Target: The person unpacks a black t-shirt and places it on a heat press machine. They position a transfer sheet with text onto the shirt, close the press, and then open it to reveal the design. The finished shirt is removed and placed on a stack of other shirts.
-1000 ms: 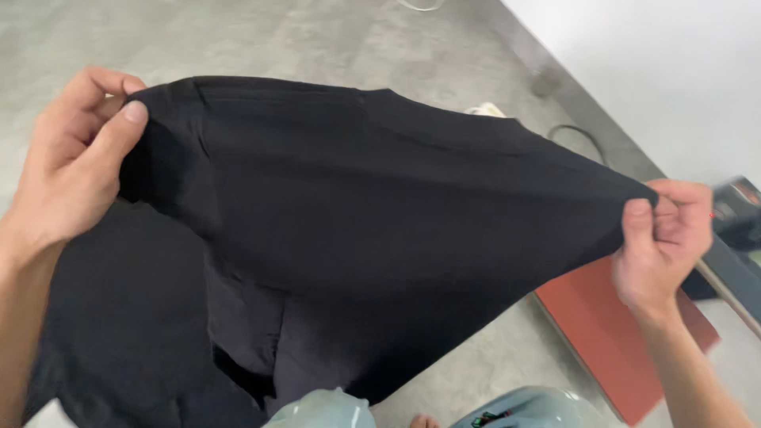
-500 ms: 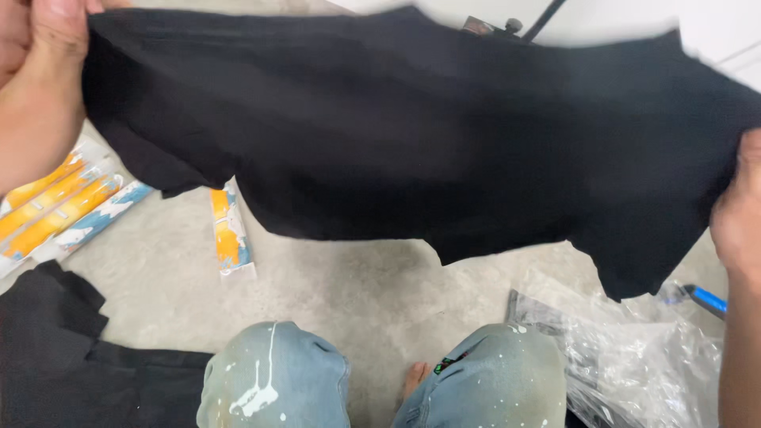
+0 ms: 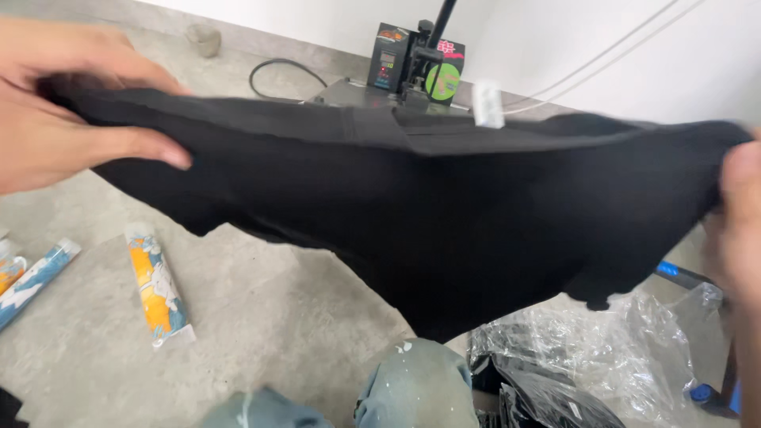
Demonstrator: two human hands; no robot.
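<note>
Black cloth fills the middle of the view: a person holds a black garment (image 3: 428,206) stretched flat in the air between two bare hands, above a grey concrete floor (image 3: 261,317). At nine o'clock, the left hand (image 3: 71,111) pinches one end of the fabric, thumb beneath and fingers curled over the top edge. Below it, at seven to eight o'clock, flat printed packets (image 3: 157,284) in orange and blue lie on the floor, well apart from the cloth. At six o'clock, the wearer's knees in paint-flecked jeans (image 3: 412,384) show just beneath the hanging hem. At twelve o'clock, behind the garment's upper edge, stands a press machine (image 3: 412,67) with a black lever, a coiled cable (image 3: 277,75) beside it; a small white tag (image 3: 486,103) sits at the neckline. At five o'clock, crumpled clear plastic bags (image 3: 602,357) lie on the floor. At three o'clock, the right hand (image 3: 733,230) closes on the opposite end of the cloth, though blur hides exactly how the fingers lie. The step in hand appears to be spreading the garment out taut; laying it flat would likely call for both hands lowering together, keeping the tension even.
</note>
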